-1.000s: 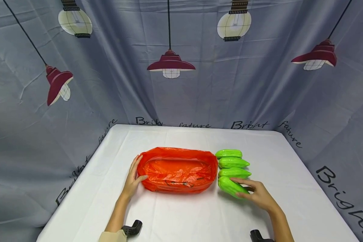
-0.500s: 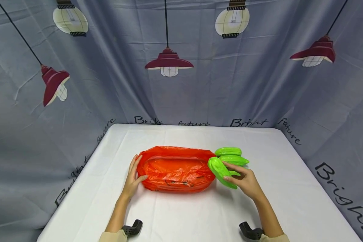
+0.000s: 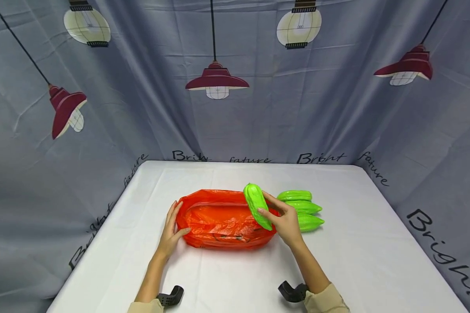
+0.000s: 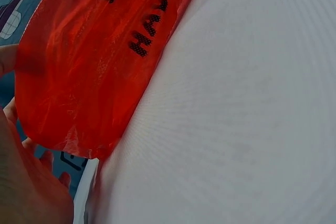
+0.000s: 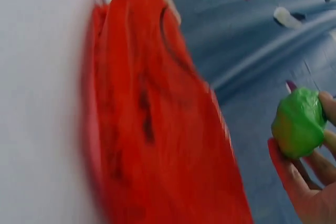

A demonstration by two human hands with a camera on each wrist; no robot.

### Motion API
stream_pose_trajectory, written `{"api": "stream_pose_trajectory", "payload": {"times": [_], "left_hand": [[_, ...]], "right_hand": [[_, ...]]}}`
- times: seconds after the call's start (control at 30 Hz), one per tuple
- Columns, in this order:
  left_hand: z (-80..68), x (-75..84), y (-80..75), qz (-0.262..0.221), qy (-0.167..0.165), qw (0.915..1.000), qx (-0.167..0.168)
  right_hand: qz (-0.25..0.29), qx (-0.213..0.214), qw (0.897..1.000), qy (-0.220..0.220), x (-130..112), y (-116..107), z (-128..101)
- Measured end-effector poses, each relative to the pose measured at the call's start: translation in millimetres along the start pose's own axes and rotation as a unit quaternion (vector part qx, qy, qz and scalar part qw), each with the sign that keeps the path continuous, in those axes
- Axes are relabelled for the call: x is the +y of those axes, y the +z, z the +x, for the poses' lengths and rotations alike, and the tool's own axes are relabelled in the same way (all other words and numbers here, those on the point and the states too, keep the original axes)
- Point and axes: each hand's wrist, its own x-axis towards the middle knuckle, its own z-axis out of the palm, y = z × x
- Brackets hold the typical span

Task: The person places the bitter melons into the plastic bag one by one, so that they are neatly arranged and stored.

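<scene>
An oblong red plastic bag (image 3: 223,239) stands on the table with its mouth open upward. My left hand (image 3: 170,232) touches the bag's left end, fingers spread along the rim and thumb over the front. In the left wrist view, my left palm (image 4: 31,192) lies beside the bag (image 4: 79,87), which bears black print. My right hand (image 3: 286,221) pinches a glossy, bright green, ridged, elongated vegetable (image 3: 256,204) between thumb and fingers. That vegetable tilts over the bag's right end. In the right wrist view its lumpy end (image 5: 299,124) shows between the fingertips.
Three similar green vegetables (image 3: 311,222) lie in a column just right of the bag, partly behind my right hand. A white cloth (image 3: 227,282) covers the table. Grey-blue curtains (image 3: 235,126) printed with lamps surround its back and sides.
My right hand has lifted the nearest green vegetable off the table and carried it left and up to the bag's right end. My left hand has stayed at the bag's left end.
</scene>
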Motion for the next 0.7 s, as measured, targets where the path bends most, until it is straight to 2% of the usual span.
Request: {"api": "stream_pose_trajectory", "payload": {"times": [0.13, 0.3, 0.4, 0.7], "left_hand": [[-0.5, -0.8, -1.1, -0.001, -0.005, 1.0000, 0.000], [-2.1, -1.6, 0.7, -0.002, -0.007, 1.0000, -0.005], [-2.9, -0.8, 1.8, -0.004, -0.007, 0.9999, -0.006], [-2.4, 2.7, 1.2, -0.005, -0.012, 0.9999, -0.001]], "right_hand": [[0.038, 0.004, 0.999, 0.020, -2, 22, 8], [0.067, 0.002, 0.996, 0.053, 15, 48, 14], [0.098, -0.001, 0.992, 0.081, 25, 64, 17], [0.157, 0.013, 0.977, 0.140, 31, 110, 25]]}}
